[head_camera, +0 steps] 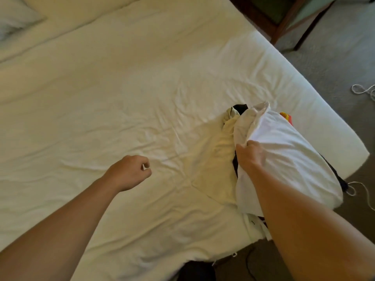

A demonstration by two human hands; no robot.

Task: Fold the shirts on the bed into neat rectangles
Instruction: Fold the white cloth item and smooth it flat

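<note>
Near the right edge of the bed (121, 82), seen from the head camera, lies a pile of shirts. The right hand (248, 157) reaches into this pile and grips a white shirt (284, 159); its fingers are curled into the cloth and mostly hidden by it, and the shirt is bunched and lifted above the rest. Just beside it, toward the middle of the bed, a cream shirt (217, 159) lies spread and wrinkled on the sheet. A black garment (240, 108) shows at the far side of the pile, and a small red and yellow piece (286, 116) shows behind the white shirt, close to the edge.

The left hand (129, 172) is over the bare sheet, well apart from the pile. Its fingers are curled in a loose fist and hold nothing; whether it touches the sheet I cannot tell.

A pillow (16, 19) lies at the far left corner. A white cord (363, 91) lies on the grey carpet (334, 63) beyond the right edge.
</note>
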